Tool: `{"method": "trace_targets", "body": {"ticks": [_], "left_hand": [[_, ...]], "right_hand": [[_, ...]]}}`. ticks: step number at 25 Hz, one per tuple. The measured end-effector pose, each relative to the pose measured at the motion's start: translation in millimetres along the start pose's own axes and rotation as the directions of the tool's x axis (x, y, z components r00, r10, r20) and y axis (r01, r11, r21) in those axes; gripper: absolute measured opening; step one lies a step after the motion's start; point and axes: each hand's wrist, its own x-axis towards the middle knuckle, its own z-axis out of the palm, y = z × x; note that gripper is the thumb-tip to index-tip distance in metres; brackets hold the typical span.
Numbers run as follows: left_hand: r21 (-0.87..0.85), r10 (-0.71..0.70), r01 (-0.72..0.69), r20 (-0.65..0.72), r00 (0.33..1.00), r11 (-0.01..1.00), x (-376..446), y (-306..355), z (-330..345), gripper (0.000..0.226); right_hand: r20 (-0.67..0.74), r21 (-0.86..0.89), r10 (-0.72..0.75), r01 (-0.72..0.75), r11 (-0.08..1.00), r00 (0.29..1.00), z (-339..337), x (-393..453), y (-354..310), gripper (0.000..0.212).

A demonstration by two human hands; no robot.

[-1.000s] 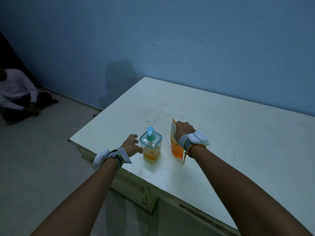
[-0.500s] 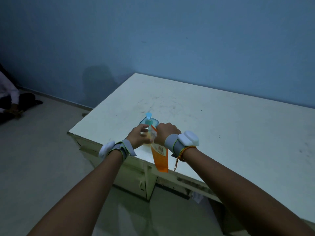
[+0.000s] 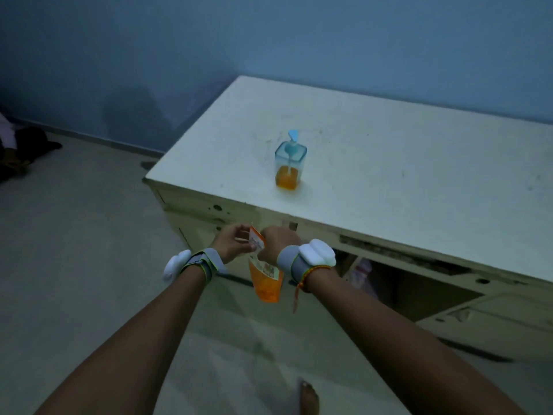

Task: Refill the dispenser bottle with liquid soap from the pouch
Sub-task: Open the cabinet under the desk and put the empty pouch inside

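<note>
The dispenser bottle [image 3: 289,164] is clear and square with a light blue pump, and orange soap fills its bottom third. It stands upright near the front edge of the white table [image 3: 389,163]. The orange soap pouch [image 3: 265,281] hangs in the air in front of the table, below its edge. My left hand [image 3: 235,242] pinches the pouch's top corner. My right hand [image 3: 276,242] grips the upper part of the pouch beside it. Both hands are well short of the bottle.
The table's front shows a worn cream drawer frame [image 3: 419,265] with an open gap under the top. A seated person [image 3: 18,148] is at the far left on the floor. My foot [image 3: 309,398] shows at the bottom. A blue wall stands behind.
The pouch has been lifted off the table and drawn back toward me; both hands now hold it in front of the table edge. My left hand has left the bottle. The view has pulled back.
</note>
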Motion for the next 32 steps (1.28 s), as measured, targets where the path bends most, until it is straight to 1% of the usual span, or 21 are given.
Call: {"method": "trace_targets", "body": {"ticks": [1,2,4,6,10,13,14,16,18,20,22,26,30,32], "left_hand": [[-0.016,-0.030,0.030,-0.009,1.000,0.999,0,-15,1,0.041],[-0.032,-0.051,0.050,-0.019,0.999,0.998,1,-26,1,0.042],[-0.039,-0.074,0.074,-0.019,0.997,0.997,4,-49,3,0.044],[-0.046,-0.101,0.101,-0.009,0.995,0.994,11,-71,8,0.045],[-0.051,-0.126,0.125,-0.016,0.992,0.991,27,-104,25,0.045],[-0.085,-0.172,0.171,-0.005,0.985,0.982,49,-134,44,0.034],[-0.094,-0.193,0.192,-0.002,0.981,0.977,59,-148,53,0.031],[-0.124,-0.217,0.215,-0.005,0.976,0.969,73,-168,64,0.036],[-0.127,-0.217,0.212,-0.029,0.976,0.969,100,-196,84,0.039],[-0.184,-0.259,0.247,-0.043,0.965,0.951,107,-203,94,0.036],[-0.212,-0.272,0.251,-0.076,0.959,0.944,125,-216,107,0.034],[-0.207,-0.234,0.198,-0.166,0.958,0.958,172,-231,121,0.035],[-0.164,-0.222,0.199,-0.138,0.965,0.966,206,-236,139,0.050],[-0.186,-0.229,0.201,-0.142,0.963,0.962,217,-240,154,0.048]], "right_hand": [[0.016,0.003,0.015,-0.015,1.000,1.000,15,4,-4,0.036],[0.021,0.017,0.023,-0.023,1.000,1.000,26,8,-7,0.041],[0.038,0.027,0.044,-0.045,0.999,0.998,47,12,-10,0.043],[0.050,0.028,0.034,-0.035,0.999,0.998,66,17,-9,0.044],[0.069,0.045,0.041,-0.045,0.998,0.997,100,37,6,0.037],[0.087,0.044,0.068,-0.072,0.996,0.994,136,60,22,0.039],[0.083,0.050,0.070,-0.074,0.996,0.994,149,68,28,0.032],[0.096,0.082,0.058,-0.066,0.994,0.994,163,78,39,0.014],[0.093,0.101,0.043,-0.053,0.993,0.995,189,100,57,0.021],[0.099,0.101,0.045,-0.055,0.993,0.994,199,105,68,0.022],[0.096,0.096,0.050,-0.060,0.994,0.994,218,122,79,0.021],[0.092,0.111,0.063,-0.074,0.991,0.994,246,152,103,0.021],[0.086,0.119,0.054,-0.064,0.991,0.995,268,172,122,0.025],[0.081,0.120,0.045,-0.055,0.991,0.996,271,176,131,0.025]]}}
